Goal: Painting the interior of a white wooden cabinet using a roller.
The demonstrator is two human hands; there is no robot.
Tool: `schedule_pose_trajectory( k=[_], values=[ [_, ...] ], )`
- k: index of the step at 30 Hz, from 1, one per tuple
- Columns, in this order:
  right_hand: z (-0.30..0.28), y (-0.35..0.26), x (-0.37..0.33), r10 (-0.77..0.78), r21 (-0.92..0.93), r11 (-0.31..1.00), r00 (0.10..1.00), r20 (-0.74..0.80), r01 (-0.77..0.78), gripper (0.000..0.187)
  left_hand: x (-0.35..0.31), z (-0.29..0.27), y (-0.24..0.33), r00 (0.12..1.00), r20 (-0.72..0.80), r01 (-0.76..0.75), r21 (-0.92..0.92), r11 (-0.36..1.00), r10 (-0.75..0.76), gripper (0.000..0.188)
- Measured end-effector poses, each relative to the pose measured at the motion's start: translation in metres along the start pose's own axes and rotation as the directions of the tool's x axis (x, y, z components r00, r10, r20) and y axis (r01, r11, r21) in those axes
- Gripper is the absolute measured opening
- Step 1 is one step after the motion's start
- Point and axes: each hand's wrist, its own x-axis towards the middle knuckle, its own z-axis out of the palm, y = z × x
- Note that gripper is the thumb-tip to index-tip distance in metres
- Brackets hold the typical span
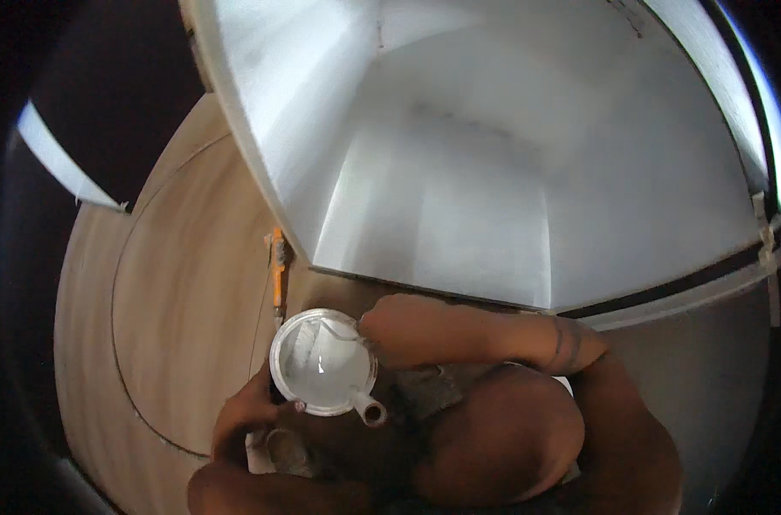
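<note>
A round white bucket [275, 365] with white paint [335, 378] in it stands just below the middle of the view. My left hand [246, 408] grips the bucket at its lower left side, near the rim. Over the bucket's upper right rim is my right hand [380, 324], closed, with a thin bent rod running from it into the bucket. A pale, paint-covered roller [303, 348] lies in the paint at the rod's other end. From the lower right rim juts a short whitish tube [372, 414] with a hollow end. My right fingers are mostly hidden.
A large, white-walled, box-like space [451, 172] opens ahead, its lower edge just beyond the bucket. An orange-handled tool [278, 266] lies on the brown floor [184, 300] at left. A thin cord [113, 300] curves across that floor. My bent knee [511, 429] is at lower right.
</note>
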Motion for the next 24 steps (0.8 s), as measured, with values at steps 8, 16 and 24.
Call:
schedule_pose_trajectory(
  k=[8,16,24],
  values=[
    [-0.004,0.005,-0.020,-0.095,0.087,0.990,0.981,-0.170,0.111,0.020,-0.012,0.007,0.006,0.996,-0.069,0.052,-0.103,0.993,-0.059,0.111],
    [-0.007,0.007,-0.028,-0.025,0.112,0.993,0.997,-0.069,0.032,0.020,-0.006,0.000,-0.016,0.993,-0.115,-0.034,-0.011,0.999,0.033,0.107],
    [-0.004,0.029,-0.023,0.016,0.156,0.988,1.000,0.006,-0.017,0.030,-0.009,-0.001,-0.018,0.992,-0.106,0.046,-0.151,0.987,-0.063,0.102]
  ],
)
